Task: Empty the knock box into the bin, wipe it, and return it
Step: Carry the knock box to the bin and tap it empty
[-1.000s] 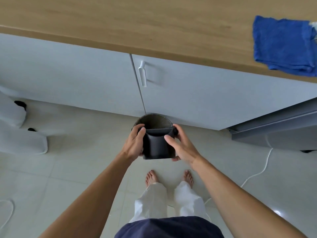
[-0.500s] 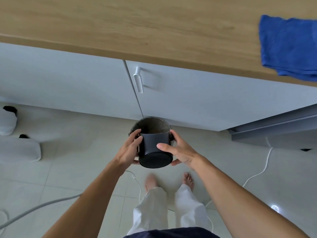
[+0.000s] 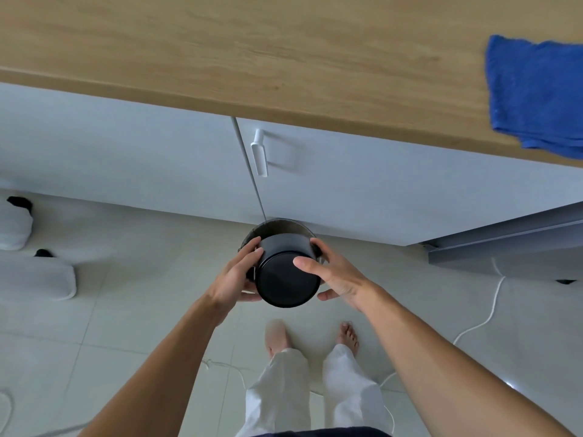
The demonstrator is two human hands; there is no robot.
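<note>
The black round knock box (image 3: 285,275) is tipped over, its flat bottom facing me and its mouth pointing down and away. My left hand (image 3: 235,277) grips its left side and my right hand (image 3: 336,277) grips its right side. Just beyond and below it, a round dark bin (image 3: 279,227) stands on the floor against the cabinet, only its far rim showing. A blue cloth (image 3: 536,96) lies on the wooden countertop (image 3: 252,52) at the far right.
White cabinet doors with a white handle (image 3: 259,152) run under the counter. A grey open panel (image 3: 504,244) juts out at right. White cables (image 3: 485,316) trail over the tiled floor. White objects (image 3: 34,275) sit at left. My bare feet stand below the box.
The knock box has rotated from upright to tipped, its bottom now facing me. Both hands kept hold of it over the bin.
</note>
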